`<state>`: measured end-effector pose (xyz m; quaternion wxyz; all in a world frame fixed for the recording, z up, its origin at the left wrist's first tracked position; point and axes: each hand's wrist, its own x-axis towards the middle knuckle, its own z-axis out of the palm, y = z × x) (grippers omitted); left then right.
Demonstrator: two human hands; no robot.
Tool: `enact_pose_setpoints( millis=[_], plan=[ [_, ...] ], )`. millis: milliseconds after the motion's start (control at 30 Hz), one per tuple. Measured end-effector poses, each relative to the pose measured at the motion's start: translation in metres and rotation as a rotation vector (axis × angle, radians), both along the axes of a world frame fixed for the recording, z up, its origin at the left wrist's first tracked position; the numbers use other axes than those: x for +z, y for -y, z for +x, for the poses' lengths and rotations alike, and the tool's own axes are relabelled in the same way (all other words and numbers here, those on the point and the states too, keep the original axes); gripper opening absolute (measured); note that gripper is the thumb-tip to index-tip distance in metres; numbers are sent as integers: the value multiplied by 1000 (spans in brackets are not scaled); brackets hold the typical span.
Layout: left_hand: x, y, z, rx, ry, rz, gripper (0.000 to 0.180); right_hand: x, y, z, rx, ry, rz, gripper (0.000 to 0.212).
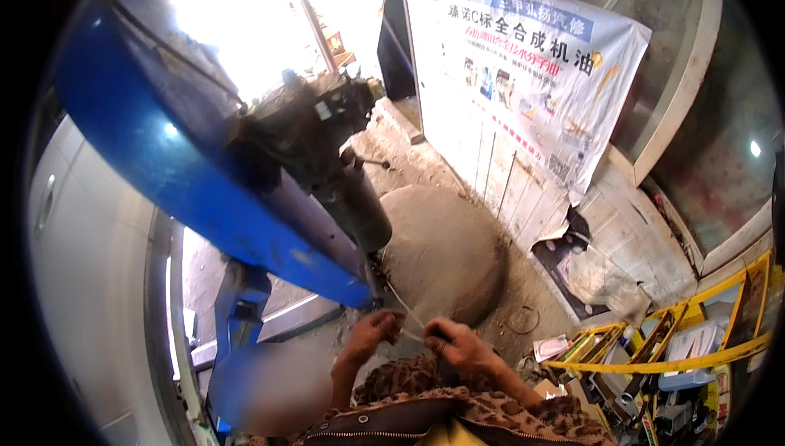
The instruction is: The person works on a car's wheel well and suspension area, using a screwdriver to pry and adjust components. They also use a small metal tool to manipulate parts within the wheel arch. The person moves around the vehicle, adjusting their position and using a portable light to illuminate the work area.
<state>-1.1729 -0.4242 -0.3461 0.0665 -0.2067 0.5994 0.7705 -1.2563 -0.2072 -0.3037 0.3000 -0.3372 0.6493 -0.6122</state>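
Observation:
Low in the middle of the view, my left hand [374, 336] and my right hand [463, 346] are close together, with a small gap between them. A thin pale strip, like a cord or wire [412, 336], spans that gap. The fingers of both hands are closed on it, one end each. Another thin light line [402, 302] runs from near my right hand up toward the lower tip of a blue metal beam [286, 233]. Whether it is the same strip I cannot tell. Just beyond my hands is a big round dusty mound or disc [446, 250].
A dark cylindrical metal unit [347, 176] is mounted beside the blue beam. At the right, a yellow rack [654, 364] holds tools and boxes. A printed banner [531, 62] hangs on the white panelled wall [507, 176], above a plastic bag [605, 282]. A white panel [90, 258] stands left.

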Motion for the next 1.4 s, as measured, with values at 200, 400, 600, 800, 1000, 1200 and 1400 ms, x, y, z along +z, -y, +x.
enact_pose_setpoints(
  millis=[200,400,600,800,1000,1200,1400],
  plan=[
    [-41,-28,-75,-50,4,26,31,-43,6,-49,49,35,82,20],
    [-47,-17,-160,78,81,-25,25,-125,29,-135,-58,451,106,18],
    [-26,-23,-285,292,61,-299,23,-118,61,-271,-40,664,41,25],
    [10,-6,-350,480,91,-313,21,-74,75,-387,272,656,107,31],
    [22,-15,-362,549,208,-391,18,-72,97,-427,533,381,165,33],
    [24,-25,-339,675,283,-492,16,-74,130,-421,783,320,259,26],
    [2,-39,-336,759,337,-549,15,-88,124,-411,812,375,324,28]
  ],
)
